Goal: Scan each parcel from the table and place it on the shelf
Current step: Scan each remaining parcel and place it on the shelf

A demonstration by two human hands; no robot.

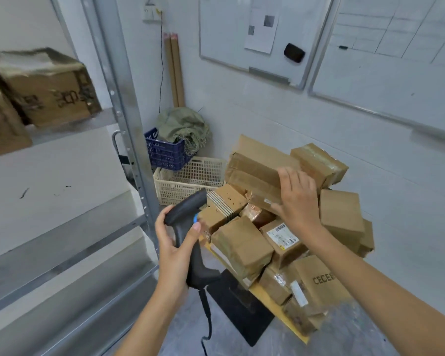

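I am reaching into a loose heap of brown paper-wrapped parcels (pixel 288 227) on the small yellow-edged table (pixel 280 308) at the lower right of the frame, and the risk, as I judge it, is a slide: the long flat brown cardboard parcel (pixel 254 176) is lying tilted on top of the others, so lifting it carelessly could tip its neighbours off the edge. My right hand (pixel 297 199) is gripping that parcel's near end, fingers curled over the top and thumb underneath. My left hand (pixel 175 240), at lower centre, is wrapping closed around the handle of the black corded barcode scanner (pixel 190 227). The grey metal shelf (pixel 62 227) is filling the left of the frame.
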